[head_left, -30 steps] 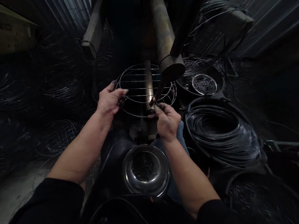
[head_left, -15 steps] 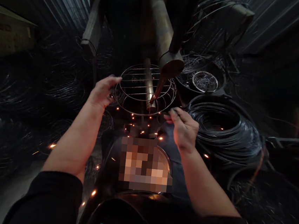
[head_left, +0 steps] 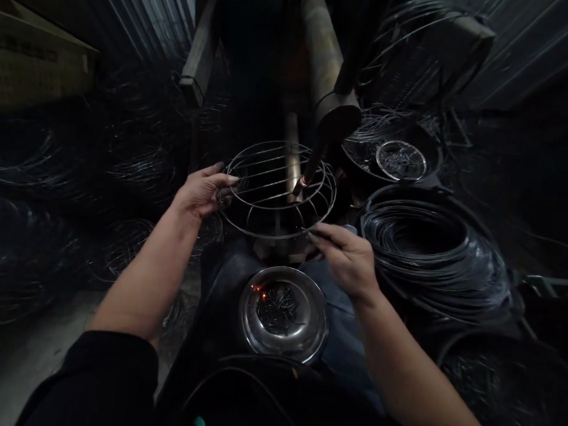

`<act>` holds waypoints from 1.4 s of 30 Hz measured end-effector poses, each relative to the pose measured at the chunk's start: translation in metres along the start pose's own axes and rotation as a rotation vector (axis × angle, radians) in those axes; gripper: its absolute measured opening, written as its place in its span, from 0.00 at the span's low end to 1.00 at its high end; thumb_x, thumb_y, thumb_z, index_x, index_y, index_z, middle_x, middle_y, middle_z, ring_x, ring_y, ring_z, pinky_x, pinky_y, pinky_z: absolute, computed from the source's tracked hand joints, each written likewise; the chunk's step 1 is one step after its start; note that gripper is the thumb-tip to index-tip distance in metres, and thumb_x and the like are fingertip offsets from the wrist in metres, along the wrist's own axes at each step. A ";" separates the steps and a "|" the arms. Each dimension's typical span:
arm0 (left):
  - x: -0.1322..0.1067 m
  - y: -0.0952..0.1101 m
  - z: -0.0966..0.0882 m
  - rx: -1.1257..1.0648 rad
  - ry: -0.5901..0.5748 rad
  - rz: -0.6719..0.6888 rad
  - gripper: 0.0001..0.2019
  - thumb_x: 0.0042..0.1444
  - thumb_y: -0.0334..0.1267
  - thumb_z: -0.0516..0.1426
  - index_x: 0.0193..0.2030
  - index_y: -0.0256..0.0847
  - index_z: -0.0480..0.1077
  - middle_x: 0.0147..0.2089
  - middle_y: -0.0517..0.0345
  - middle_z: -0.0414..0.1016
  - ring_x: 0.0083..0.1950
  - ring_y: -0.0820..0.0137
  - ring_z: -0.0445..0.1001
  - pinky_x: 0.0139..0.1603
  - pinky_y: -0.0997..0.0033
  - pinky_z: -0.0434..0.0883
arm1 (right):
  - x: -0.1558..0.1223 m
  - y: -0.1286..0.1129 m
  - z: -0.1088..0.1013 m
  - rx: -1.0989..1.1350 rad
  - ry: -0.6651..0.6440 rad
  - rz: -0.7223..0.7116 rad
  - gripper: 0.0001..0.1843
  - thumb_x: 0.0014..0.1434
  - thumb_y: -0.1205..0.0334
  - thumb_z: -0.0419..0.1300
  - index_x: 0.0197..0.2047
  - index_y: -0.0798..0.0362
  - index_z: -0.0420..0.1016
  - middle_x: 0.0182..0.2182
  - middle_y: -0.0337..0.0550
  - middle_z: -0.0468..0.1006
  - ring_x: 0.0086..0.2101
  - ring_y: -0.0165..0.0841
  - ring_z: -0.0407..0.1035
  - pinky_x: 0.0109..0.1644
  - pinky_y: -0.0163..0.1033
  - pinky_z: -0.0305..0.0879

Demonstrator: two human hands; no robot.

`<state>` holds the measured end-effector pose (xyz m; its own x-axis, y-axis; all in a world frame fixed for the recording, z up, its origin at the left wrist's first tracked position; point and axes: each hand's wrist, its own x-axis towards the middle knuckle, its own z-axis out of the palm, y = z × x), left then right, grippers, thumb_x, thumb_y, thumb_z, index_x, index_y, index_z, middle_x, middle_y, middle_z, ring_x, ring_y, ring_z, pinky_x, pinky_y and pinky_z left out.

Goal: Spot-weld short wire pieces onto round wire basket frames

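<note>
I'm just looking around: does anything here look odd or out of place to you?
Yes: tiny glowing orange-red specks in the upper-left part of the round shiny metal bowl. They look odd because the thin dark metal pieces beside them show no glow; they may be hot sparks.

- Shiny round metal bowl [head_left: 299, 342]: short dark metal bits [head_left: 279, 308], tiny red sparks [head_left: 264, 296].
- Big black tub [head_left: 436, 193]: fat loop of dark wire [head_left: 458, 277].
- Dark round pan [head_left: 440, 160]: small silver dish [head_left: 399, 178].
</note>
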<state>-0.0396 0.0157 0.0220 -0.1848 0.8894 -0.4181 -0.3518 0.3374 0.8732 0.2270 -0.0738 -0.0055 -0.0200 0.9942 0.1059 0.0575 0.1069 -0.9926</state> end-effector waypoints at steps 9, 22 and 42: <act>-0.025 -0.018 0.023 -0.164 0.172 0.123 0.38 0.41 0.24 0.63 0.62 0.39 0.60 0.27 0.63 0.69 0.25 0.73 0.72 0.21 0.78 0.66 | 0.027 -0.015 0.046 0.142 0.114 -0.066 0.09 0.52 0.59 0.63 0.37 0.53 0.79 0.28 0.39 0.77 0.23 0.28 0.73 0.21 0.31 0.66; -0.024 -0.026 0.031 -0.186 0.173 0.204 0.44 0.42 0.25 0.63 0.67 0.45 0.56 0.32 0.64 0.70 0.31 0.75 0.73 0.26 0.80 0.68 | 0.042 -0.009 0.038 0.066 0.125 0.171 0.15 0.49 0.56 0.61 0.37 0.58 0.77 0.20 0.38 0.75 0.18 0.30 0.71 0.16 0.29 0.63; -0.006 -0.016 0.039 -0.211 0.130 0.180 0.46 0.43 0.24 0.63 0.70 0.41 0.50 0.27 0.65 0.68 0.27 0.73 0.73 0.20 0.79 0.63 | 0.048 0.005 0.048 0.186 0.258 0.068 0.11 0.51 0.56 0.62 0.34 0.55 0.73 0.22 0.35 0.75 0.21 0.32 0.75 0.19 0.31 0.69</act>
<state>0.0031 0.0171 0.0200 -0.3726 0.8776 -0.3016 -0.4829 0.0942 0.8706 0.1782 -0.0259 -0.0085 0.2328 0.9722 0.0273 -0.1338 0.0598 -0.9892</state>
